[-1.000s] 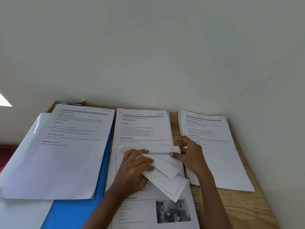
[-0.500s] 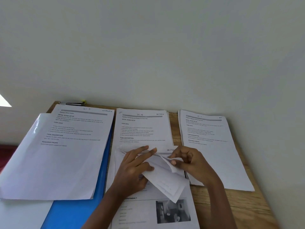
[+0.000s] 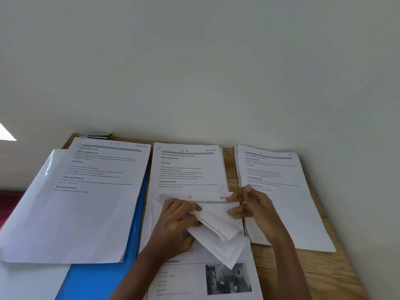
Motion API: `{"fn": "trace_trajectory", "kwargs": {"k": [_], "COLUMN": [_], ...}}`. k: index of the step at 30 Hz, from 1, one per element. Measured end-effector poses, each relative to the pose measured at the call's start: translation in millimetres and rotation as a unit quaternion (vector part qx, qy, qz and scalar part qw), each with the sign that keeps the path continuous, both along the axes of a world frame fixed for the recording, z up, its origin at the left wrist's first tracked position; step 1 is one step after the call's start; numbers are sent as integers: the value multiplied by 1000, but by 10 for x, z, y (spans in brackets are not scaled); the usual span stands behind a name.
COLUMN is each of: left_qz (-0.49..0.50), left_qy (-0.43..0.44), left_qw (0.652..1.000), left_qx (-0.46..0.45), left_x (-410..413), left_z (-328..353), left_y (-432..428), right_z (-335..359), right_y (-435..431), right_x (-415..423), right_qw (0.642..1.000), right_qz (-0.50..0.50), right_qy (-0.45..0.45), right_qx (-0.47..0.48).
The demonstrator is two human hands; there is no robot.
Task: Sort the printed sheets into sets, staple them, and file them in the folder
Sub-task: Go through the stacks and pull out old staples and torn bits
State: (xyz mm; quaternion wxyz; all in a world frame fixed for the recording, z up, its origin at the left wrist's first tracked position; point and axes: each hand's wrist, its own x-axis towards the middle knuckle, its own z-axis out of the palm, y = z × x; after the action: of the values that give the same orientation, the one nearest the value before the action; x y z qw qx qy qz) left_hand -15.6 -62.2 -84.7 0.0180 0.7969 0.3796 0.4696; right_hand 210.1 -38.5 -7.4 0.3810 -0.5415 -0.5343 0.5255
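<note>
Left hand (image 3: 177, 226) grips folded-back sheets (image 3: 218, 228); right hand (image 3: 255, 210), blurred, pinches right edge of uncovered sheet (image 3: 194, 199) beneath.

1. Between the left fingers (image 3: 183, 205) and the right fingers (image 3: 237, 212), the turned-back sheets (image 3: 218, 229) rise in a loose hump and fill the gap.
2. Beyond both, the middle stack (image 3: 188, 169) lies flat, and the wall (image 3: 194, 72) closes the far edge of the surface (image 3: 324, 269).
3. Right of the right fingers lies the flat right stack (image 3: 285, 198). A narrow strip of bare wood separates it from the middle stack.
4. Left of the left fingers, the blue folder (image 3: 101, 278) and the left stack (image 3: 86, 208) on it lie low.
5. A small dark object (image 3: 97, 136) sits far-left against the wall, well apart.
</note>
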Motion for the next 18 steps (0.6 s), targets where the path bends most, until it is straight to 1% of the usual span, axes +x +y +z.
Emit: {"fn": "trace_trajectory", "kwargs": {"k": [1, 2, 3, 4, 6, 8, 14, 18], "left_qz": [-1, -1, -3, -7, -11, -12, -7, -21], "left_qy": [2, 3, 4, 4, 2, -2, -1, 5], "left_qw": [1000, 1000, 1000, 1000, 1000, 1000, 1000, 1000], "left_qx": [1, 2, 3, 4, 6, 1, -15, -20], "left_x": [-2, -3, -3, -3, -3, -2, 8, 8], "left_z": [-7, -13, -12, -8, -4, 1, 57, 61], "left_y": [2, 5, 7, 6, 6, 2, -11, 3], "right_z": [-26, -60, -89, -125, -181, -183, -36, 115], "right_y": [34, 78, 121, 162, 222, 230, 136, -15], "right_x": [3, 19, 24, 31, 29, -5, -50, -51], "right_qw": [995, 981, 968, 963, 959, 957, 964, 968], "right_qz": [-58, -91, -97, -84, -44, -21, -21, 40], "right_qy": [-75, -155, -214, -243, -271, -280, -224, -196], "right_qx": [42, 75, 88, 86, 67, 77, 143, 149]}}
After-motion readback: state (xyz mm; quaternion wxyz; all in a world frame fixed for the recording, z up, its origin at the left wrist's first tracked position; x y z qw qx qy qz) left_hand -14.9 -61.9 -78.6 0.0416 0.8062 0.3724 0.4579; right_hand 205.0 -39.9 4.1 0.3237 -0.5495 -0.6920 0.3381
